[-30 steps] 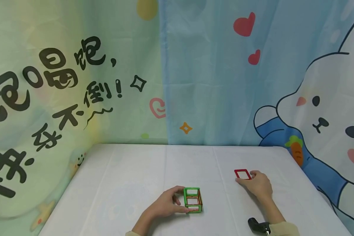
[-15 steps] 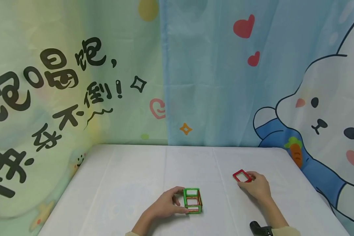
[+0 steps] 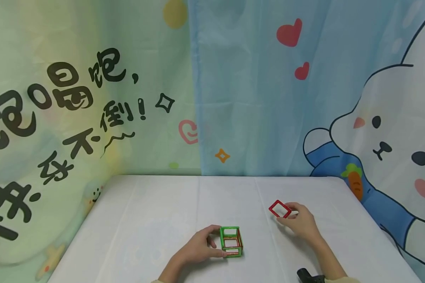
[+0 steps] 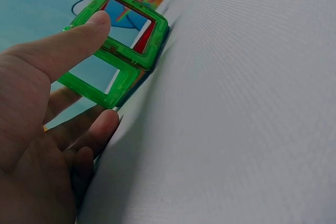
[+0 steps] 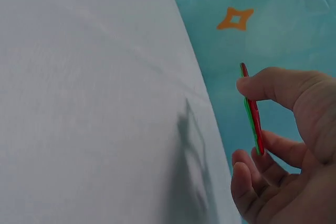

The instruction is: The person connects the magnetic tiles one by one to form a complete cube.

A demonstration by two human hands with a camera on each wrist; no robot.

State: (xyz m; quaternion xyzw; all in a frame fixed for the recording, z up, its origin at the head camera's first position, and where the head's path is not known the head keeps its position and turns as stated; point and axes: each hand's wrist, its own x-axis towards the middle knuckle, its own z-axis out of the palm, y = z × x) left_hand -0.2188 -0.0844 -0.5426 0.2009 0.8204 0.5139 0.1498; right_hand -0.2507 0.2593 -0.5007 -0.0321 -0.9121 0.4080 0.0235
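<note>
My left hand (image 3: 197, 247) holds a small box built of magnetic tiles (image 3: 231, 248) on the white table. Its near sides are green frames with open centres, and some red shows farther inside. In the left wrist view the thumb lies across the upper green tile (image 4: 152, 43), and the other fingers are below and behind. Farther right and back, my right hand (image 3: 302, 223) pinches a red square magnetic tile (image 3: 284, 205) by its right side, between thumb and fingers. Seen edge-on in the right wrist view, the red tile (image 5: 254, 114) has a thin green layer along one face.
A white cloth covers the table (image 3: 152, 208). A patterned curtain (image 3: 248, 98) hangs along the back edge, with a cartoon rabbit at the right. Beside the right forearm is a black device (image 3: 309, 276), partly out of frame.
My right hand has moved left with the red tile, which has turned to stand like a diamond. The left hand and the tile box have stayed in place.
</note>
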